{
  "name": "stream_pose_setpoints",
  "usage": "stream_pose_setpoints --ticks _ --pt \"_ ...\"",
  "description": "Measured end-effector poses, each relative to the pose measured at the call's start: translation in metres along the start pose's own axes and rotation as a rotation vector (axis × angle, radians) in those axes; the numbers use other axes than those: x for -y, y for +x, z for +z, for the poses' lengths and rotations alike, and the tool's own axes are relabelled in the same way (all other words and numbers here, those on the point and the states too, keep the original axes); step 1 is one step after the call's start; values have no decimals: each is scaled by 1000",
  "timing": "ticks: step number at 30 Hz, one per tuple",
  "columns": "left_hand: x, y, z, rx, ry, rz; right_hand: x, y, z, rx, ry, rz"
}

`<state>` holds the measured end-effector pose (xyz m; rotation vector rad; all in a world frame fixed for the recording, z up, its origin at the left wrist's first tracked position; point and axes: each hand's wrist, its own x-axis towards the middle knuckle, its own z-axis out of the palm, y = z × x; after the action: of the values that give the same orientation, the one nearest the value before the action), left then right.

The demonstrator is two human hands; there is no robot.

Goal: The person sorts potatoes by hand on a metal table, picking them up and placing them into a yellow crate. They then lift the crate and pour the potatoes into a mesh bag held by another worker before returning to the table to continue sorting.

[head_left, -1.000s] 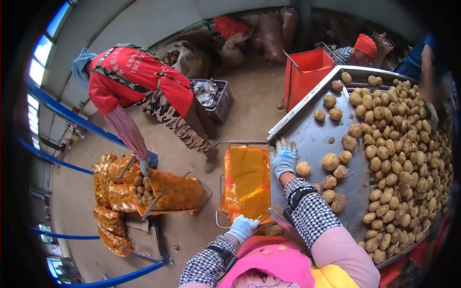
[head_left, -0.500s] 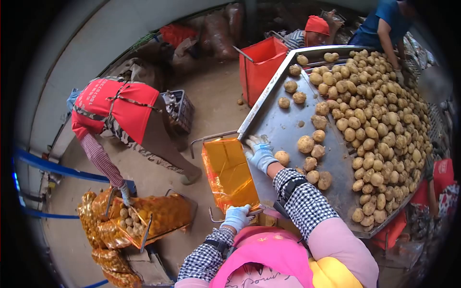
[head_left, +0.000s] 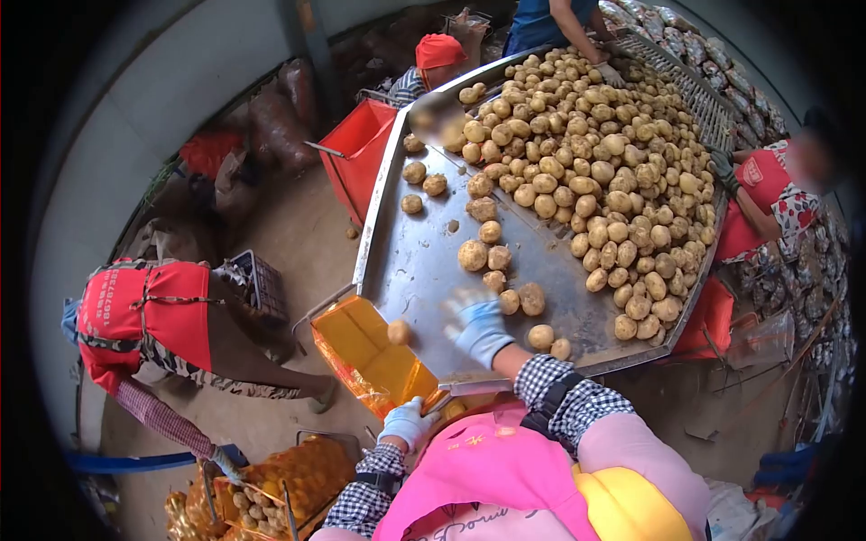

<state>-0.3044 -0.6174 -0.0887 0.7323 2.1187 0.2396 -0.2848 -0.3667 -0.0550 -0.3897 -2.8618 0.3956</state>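
My left hand [head_left: 408,422], in a pale blue work glove, grips the near rim of an orange mesh bag [head_left: 356,347] held open on a metal frame below the table's edge. My right hand [head_left: 480,325], gloved alike, is spread over the metal sorting table [head_left: 406,252] with slightly blurred fingers, holding nothing. A single potato [head_left: 399,332] is at the bag's mouth, beside the table lip. To the right of my right hand lie several loose potatoes [head_left: 531,298], and a large heap of potatoes [head_left: 613,171] covers the far side.
At left, a bent-over person in a red apron [head_left: 180,307] handles a filled orange bag [head_left: 307,473]. A red bag [head_left: 356,153] hangs on the table's far left side. People stand around the table, one reaching into the heap with a gloved hand [head_left: 610,74].
My view has turned right. My right hand has moved from the table's edge beside the bag farther in over the metal surface. A potato is now at the bag's mouth. My left hand keeps its hold.
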Motion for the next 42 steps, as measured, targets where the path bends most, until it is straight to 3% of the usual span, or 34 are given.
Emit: stream_pose_setpoints --ticks 1,3,5,6,8,10,12,16,19,20,22,24,25,26,27,28,29,30,34,36,38,41,42 --pt "2 -5 1 -17 -14 -13 -30 -8 -12 -99 -188 209" --pt "9 -8 9 -97 -94 -10 -62 -24 -34 40 -193 527" --pt "24 -6 29 -328 -239 11 -50 -40 -37 116 -107 521" --pt "24 -5 30 -336 -234 17 -40 -44 -38 208 -20 503" --pt "22 -4 29 -379 -402 -25 -26 -46 -21 369 -42 259" --pt "14 -1 24 -372 -365 -86 -27 -38 -17 424 339 48" --pt "8 4 18 -414 -289 -122 -48 -8 -19 342 308 -170" --pt "-4 15 -3 -444 -270 -241 -120 55 -12 -30 196 327" --pt "-27 28 -23 -878 -250 -130 -125 73 -16 -19 107 348" --pt "-45 32 -39 -883 -242 -141 -125 80 -7 85 130 322" --pt "-74 48 -67 -927 -199 34 -123 78 4 222 237 156" --pt "-92 74 -88 -869 -101 75 -129 89 -6 237 582 -113" --pt "-103 86 -102 -790 -96 44 -136 110 -10 247 678 -74" --pt "-113 96 -115 -708 -97 9 -151 132 -26 72 616 -48" --pt "-117 110 -127 -705 -89 -9 -170 166 -42 82 536 105" --pt "-117 128 -136 -715 -33 27 -188 189 -51 -114 565 244" --pt "-118 147 -146 -723 22 69 -210 213 -61 -173 393 293" --pt "-120 162 -157 -717 27 69 -230 240 -66 -43 388 341" --pt "-131 226 -212 -814 36 103 -213 255 -61 161 -55 104" --pt "-127 259 -228 -883 -6 119 -199 231 -26 125 -103 0" --pt "-133 277 -242 -896 -59 80 -182 201 19 128 -17 -146" --pt "-134 300 -239 -847 -223 24 -176 175 -23 353 325 -443" --pt "-134 301 -232 -841 -215 25 -189 180 -22 163 443 -427"
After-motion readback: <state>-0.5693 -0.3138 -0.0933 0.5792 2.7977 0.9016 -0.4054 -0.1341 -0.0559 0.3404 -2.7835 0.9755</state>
